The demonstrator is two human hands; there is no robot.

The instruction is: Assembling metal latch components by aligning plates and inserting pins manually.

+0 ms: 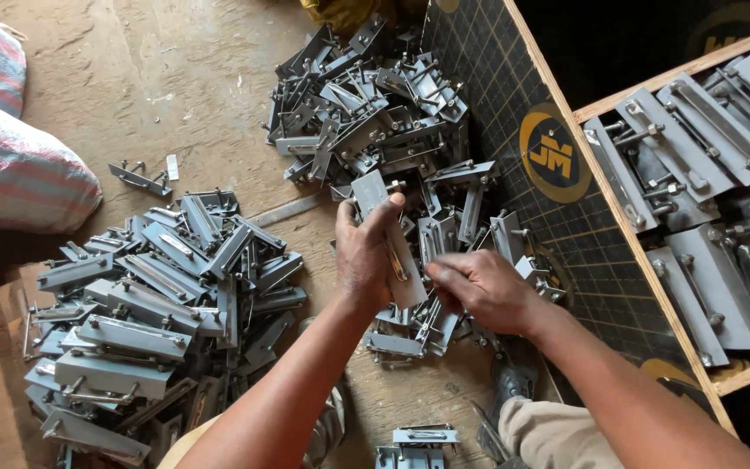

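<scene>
Left hand [365, 254]: I see it closed around a grey metal latch plate [385, 227], thumb across the face, the plate held nearly upright above the floor.
Right hand [479, 287]: fingers curled in, tips pinched at the lower right edge of the same plate; I cannot tell what small part, if any, sits between them.
Held plate: flat, rectangular, grey, with a bolt rod along its face; it stands between the two hands, over the middle pile.
Middle pile [375, 113]: loose grey latch plates with rods and studs, heaped on the floor ahead of the hands and running down beneath them.
Left pile [149, 313]: more of the same plates, stacked more flatly, just left of my left forearm.
Wooden crate [687, 174]: to the right, plates laid in rows inside, light wooden rim.
Dark gridded board [496, 104]: leans between the middle pile and the crate.
Striped sack [10, 165]: far left, on the floor.
Floor [175, 78]: worn, dusty wood.
</scene>
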